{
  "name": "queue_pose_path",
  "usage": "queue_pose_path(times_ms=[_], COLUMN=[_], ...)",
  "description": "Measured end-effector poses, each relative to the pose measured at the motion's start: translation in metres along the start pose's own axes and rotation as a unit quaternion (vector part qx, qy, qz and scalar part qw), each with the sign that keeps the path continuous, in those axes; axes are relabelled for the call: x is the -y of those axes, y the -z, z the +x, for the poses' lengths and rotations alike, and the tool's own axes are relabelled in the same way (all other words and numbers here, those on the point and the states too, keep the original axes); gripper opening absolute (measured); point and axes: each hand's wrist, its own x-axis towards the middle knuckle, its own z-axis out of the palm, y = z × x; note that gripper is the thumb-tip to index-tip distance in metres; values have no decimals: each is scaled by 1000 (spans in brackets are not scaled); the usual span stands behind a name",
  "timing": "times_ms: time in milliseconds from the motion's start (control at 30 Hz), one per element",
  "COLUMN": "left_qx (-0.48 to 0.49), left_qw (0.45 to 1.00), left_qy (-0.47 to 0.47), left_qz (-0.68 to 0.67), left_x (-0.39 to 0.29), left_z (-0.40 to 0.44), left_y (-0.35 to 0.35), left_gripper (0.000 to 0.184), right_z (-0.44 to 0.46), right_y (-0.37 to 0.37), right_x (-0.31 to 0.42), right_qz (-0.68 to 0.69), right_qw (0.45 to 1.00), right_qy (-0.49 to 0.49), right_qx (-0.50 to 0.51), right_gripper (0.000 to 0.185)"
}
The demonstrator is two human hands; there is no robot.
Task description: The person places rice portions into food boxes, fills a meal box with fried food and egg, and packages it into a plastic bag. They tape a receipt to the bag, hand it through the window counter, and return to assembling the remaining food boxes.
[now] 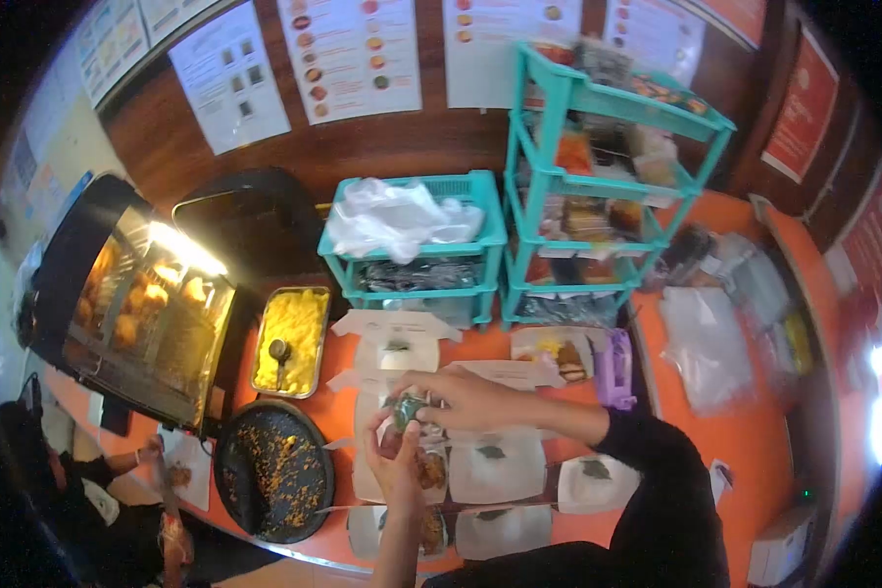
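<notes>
The left grip (399,472) and right grip (468,400) hold one small green bundle (406,410); one black pan (282,419) sits left of them.

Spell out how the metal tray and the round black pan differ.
The metal tray is rectangular; the black pan is round.
The tray is silvery; the pan is dark.
The tray is heaped with yellow food; the pan shows only scattered crumbs over a largely bare surface.
Both stand on the orange counter.
</notes>
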Motion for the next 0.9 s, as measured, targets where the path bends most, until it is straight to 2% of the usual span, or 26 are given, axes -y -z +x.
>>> queue_pose_path(times_ms=[33,67,100,167,200,233,300,333,400,433,467,500,533,567,600,667,700,767,867,900], left_qx=[10,26,40,48,66,83,97,108,105,99,80,74,72,70,64,52,56,31,84,110], left_qw=[1000,999,997,998,998,996,995,993,994,995,996,996,997,997,998,998,997,997,994,991], left_qy=[2,-24,-51,-29,-17,-4,-11,-15,-5,10,31,32,30,27,26,4,11,18,2,2], left_qz=[0,14,28,30,7,-15,14,42,35,29,24,27,13,-1,3,43,46,62,71,78], left_x=[3,6,8,4,3,4,11,15,23,25,23,24,24,23,23,22,20,16,16,16], left_z=[-5,-11,-15,-23,-26,-28,-33,-35,-41,-46,-52,-57,-64,-69,-75,-85,-93,-105,-122,-126], left_y=[-10,-20,-28,-38,-39,-39,-32,-28,-23,-22,-21,-20,-16,-11,-5,7,12,19,19,15], left_gripper=[41,42,43,46,45,44,43,42,39,37,34,34,33,32,32,31,31,30,23,20], right_z=[-18,-36,-54,-92,-111,-132,-163,-168,-166,-164,-159,-154,-150,-150,-158,-164,-170,-199,-255,-275], right_y=[-1,6,18,50,70,95,126,138,157,163,170,174,175,175,178,157,148,135,101,84], right_x=[0,-1,-8,-44,-77,-121,-158,-186,-249,-273,-293,-302,-307,-312,-343,-254,-229,-204,-168,-146], right_qz=[-35,17,-8,8,48,-143,-153,-154,-287,-285,-17,254,191,196,2,13,16,-74,-50,-37], right_qw=[995,991,978,940,916,881,803,802,733,735,798,801,822,825,894,857,854,863,867,846], right_qy=[5,-28,8,-24,-92,-65,-211,-208,-301,-302,-294,-267,-306,-305,-180,-265,-271,-213,-85,-70], right_qx=[-91,-127,-209,-340,-388,-447,-536,-538,-538,-536,-525,-472,-441,-433,-411,-441,-443,-451,-489,-527], right_gripper=[42,41,42,37,32,14,12,12,25,25,31,37,43,43,41,33,33,29,24,23])
